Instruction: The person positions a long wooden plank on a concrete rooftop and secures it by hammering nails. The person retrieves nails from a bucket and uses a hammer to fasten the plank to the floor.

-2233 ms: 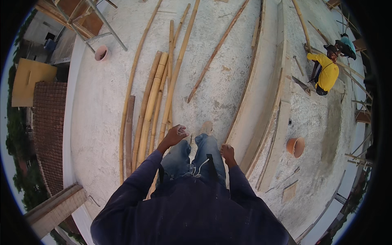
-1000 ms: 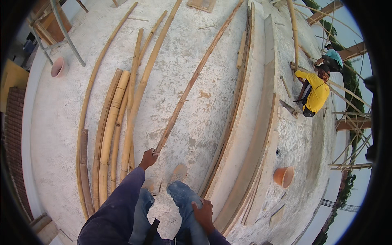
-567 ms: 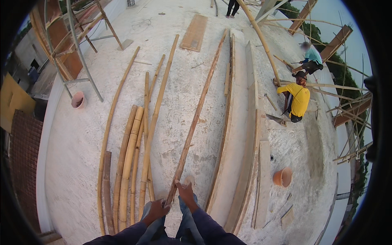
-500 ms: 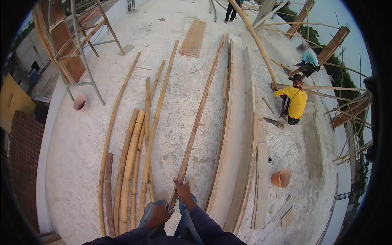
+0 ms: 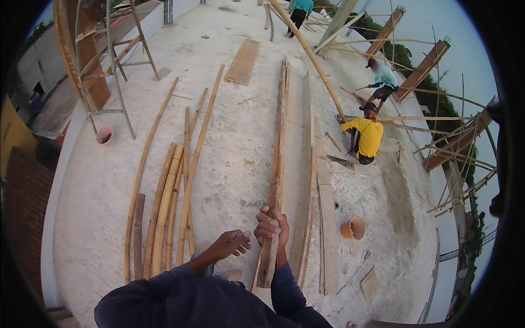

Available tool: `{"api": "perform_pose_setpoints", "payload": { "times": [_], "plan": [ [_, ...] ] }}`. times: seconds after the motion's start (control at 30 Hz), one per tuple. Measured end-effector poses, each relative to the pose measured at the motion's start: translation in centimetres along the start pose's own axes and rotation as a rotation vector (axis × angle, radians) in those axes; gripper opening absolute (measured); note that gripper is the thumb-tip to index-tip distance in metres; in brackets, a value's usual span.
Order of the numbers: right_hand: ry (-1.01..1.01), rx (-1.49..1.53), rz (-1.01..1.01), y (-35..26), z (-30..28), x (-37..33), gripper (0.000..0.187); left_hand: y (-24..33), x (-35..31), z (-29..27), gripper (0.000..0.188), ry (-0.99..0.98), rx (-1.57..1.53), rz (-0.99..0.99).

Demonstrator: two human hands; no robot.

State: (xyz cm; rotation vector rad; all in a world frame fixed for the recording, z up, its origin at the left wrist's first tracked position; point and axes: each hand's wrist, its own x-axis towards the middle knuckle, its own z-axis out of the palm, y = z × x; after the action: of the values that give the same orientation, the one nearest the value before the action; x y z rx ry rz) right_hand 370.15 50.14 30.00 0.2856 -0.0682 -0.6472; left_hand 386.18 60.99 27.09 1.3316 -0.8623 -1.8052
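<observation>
My right hand [image 5: 272,225] is wrapped round a long, rough wooden pole [image 5: 268,265] near its close end. The pole is lifted off the floor at this end and stretches away from me, lined up beside a long pale trough-like board form [image 5: 297,142]. To the left of the pole, my left hand [image 5: 229,244] is free of it, with its fingers loosely bent and apart. Several bamboo poles [image 5: 165,205] lie on the concrete to the left, with a short brown wooden piece [image 5: 139,235] among them.
A ladder-like metal stand [image 5: 116,74] and a bucket [image 5: 105,135] are at the far left. An orange bucket [image 5: 353,227] stands right of the boards. A person in yellow [image 5: 369,136] crouches beside a slanting bamboo pole [image 5: 314,54]; a person in light blue [image 5: 385,81] sits behind.
The pole has swung to the right, alongside the board form, and its near end has come up closer to me. My left hand has let go of it; my right hand still grips it.
</observation>
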Motion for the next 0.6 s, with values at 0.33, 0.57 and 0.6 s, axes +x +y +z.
{"api": "perform_pose_setpoints", "payload": {
  "times": [0.33, 0.57, 0.6],
  "plan": [
    [-0.363, 0.221, -0.144, 3.7, 3.6, -9.9, 0.050, 4.6, 8.1, 8.0, 0.074, -0.128, -0.572, -0.006],
    [-0.417, 0.209, -0.089, 5.4, 3.5, -12.1, 0.057, 7.2, 8.8, 13.0, 0.061, -0.423, -0.749, 0.047],
    [-0.424, 0.195, -0.070, 5.6, 3.4, -12.2, 0.058, 7.2, 9.0, 13.1, 0.057, -0.347, -0.736, 0.005]
  ]
}}
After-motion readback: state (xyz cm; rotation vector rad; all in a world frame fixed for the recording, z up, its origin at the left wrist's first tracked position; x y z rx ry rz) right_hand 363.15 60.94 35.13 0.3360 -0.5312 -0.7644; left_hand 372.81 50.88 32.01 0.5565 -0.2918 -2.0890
